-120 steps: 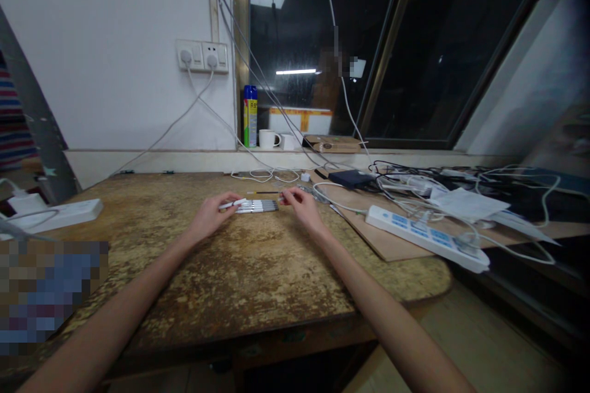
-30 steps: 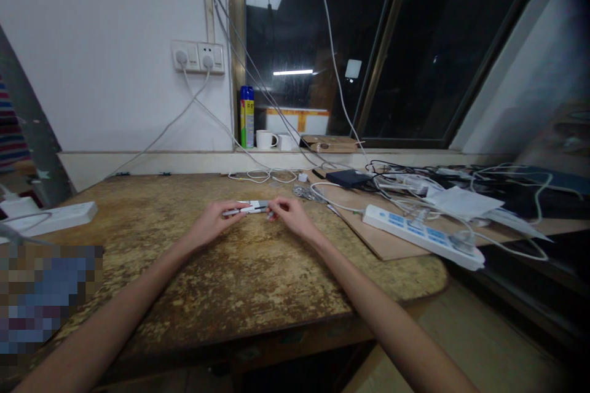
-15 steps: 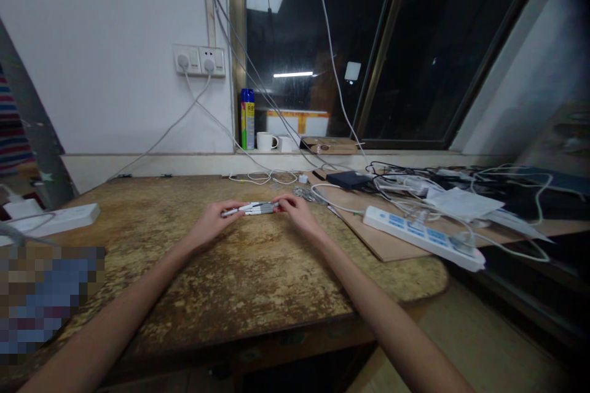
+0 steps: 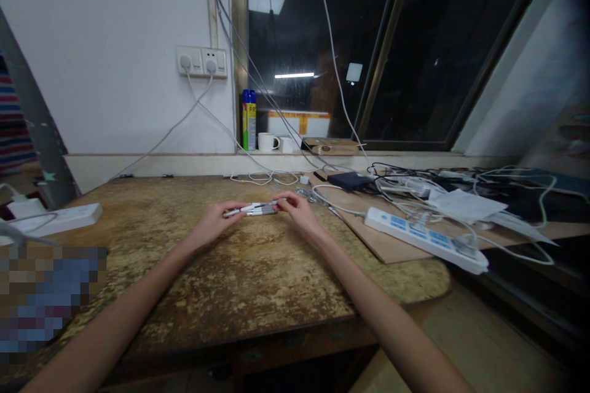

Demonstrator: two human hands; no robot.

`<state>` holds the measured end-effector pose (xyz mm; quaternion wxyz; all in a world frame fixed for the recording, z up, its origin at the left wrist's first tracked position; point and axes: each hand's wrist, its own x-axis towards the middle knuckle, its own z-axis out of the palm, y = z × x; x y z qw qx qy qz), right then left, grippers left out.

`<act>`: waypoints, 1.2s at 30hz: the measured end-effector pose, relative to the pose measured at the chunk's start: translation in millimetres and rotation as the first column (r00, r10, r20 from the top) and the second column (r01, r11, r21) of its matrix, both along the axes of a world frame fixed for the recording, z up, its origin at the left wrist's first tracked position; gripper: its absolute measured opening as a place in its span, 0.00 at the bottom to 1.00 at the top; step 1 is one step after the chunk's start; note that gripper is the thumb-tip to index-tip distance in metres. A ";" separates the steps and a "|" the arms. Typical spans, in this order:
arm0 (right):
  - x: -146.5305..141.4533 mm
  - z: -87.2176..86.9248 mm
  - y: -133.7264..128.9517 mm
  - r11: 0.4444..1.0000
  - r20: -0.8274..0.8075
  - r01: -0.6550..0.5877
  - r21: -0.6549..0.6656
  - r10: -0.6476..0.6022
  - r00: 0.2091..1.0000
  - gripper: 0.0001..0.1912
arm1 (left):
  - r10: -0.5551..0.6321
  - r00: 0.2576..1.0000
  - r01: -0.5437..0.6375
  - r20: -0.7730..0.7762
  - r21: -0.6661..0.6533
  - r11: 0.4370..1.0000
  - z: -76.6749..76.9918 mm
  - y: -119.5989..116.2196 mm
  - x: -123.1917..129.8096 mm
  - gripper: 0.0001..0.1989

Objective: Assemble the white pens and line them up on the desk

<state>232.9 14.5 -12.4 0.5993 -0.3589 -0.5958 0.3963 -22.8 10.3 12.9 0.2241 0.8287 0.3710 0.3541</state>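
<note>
Several slim white-and-grey pens (image 4: 260,211) lie crosswise between my two hands, just above or on the worn wooden table (image 4: 258,282). My left hand (image 4: 220,216) pinches the left ends, with one pen's tip sticking out past the fingers. At the right ends, my right hand (image 4: 295,206) has thumb and fingers closed on the pens. The fingers cover the pens' ends, so how they are joined or stacked cannot be made out.
A white power strip (image 4: 426,239) sits on a brown board (image 4: 364,230) at the right, among tangled cables and papers (image 4: 468,204). Another power strip (image 4: 69,218) lies at the left. A spray can (image 4: 249,120) and white mug (image 4: 267,142) stand on the sill.
The view has shifted very slightly. Both hands stay in almost the same place on the pens, with the right fingers a touch higher against them.
</note>
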 end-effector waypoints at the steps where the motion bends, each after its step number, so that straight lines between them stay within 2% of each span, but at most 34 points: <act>1: -0.9 0.7 -1.2 1.000 0.014 -0.003 0.006 0.003 1.000 0.13 | -0.001 1.000 0.001 0.003 0.001 1.000 -0.3 -0.1 0.2 0.22; 11: -2.0 5.3 -6.9 0.997 0.089 -0.009 0.074 0.002 0.996 0.13 | -0.008 1.000 0.008 0.001 -0.003 1.000 0.3 -1.4 1.8 0.23; 15: -5.0 4.0 -7.7 0.998 0.124 -0.014 0.059 0.006 0.992 0.11 | -0.034 0.999 0.034 -0.009 -0.001 0.999 -1.4 -0.2 3.5 0.23; 22: -13.3 5.9 -16.7 0.992 0.182 -0.112 0.050 0.101 0.978 0.11 | -0.086 0.996 0.086 0.005 -0.018 0.996 -5.7 2.1 6.6 0.23; 29: -13.8 5.5 -19.8 0.990 0.179 -0.125 0.070 0.111 0.978 0.12 | -0.081 0.997 0.081 0.001 -0.016 0.997 -0.2 -5.0 7.4 0.21; 36: -13.9 2.8 -18.6 0.989 0.206 -0.124 0.075 0.106 0.973 0.13 | -0.105 0.994 0.105 -0.004 -0.028 0.994 -2.2 -3.3 6.9 0.23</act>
